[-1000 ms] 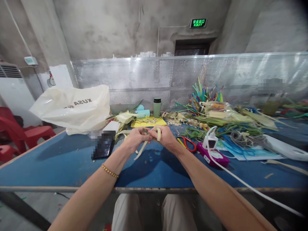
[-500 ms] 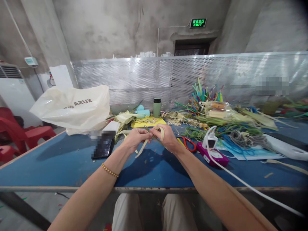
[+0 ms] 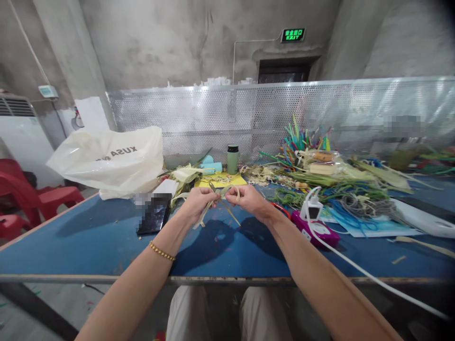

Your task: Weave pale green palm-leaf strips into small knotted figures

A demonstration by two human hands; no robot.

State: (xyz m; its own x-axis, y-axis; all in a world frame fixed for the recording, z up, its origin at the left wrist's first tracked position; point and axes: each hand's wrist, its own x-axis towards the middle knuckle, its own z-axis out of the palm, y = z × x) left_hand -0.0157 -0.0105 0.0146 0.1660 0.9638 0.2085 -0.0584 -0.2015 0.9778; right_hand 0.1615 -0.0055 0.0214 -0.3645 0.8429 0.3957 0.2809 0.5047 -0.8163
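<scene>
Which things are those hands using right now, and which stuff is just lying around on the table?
In use:
- Pale strips, pinched by the left hand and right hand
- Perhaps the pale leafy pile, which looks like similar stuff

Seemingly just lying about:
- White plastic bag
- Green bottle
- Dark phone-like device
- Purple socket block

Bag (image 3: 113, 163) left — bottle (image 3: 232, 162) behind strips (image 3: 205, 211)
</scene>
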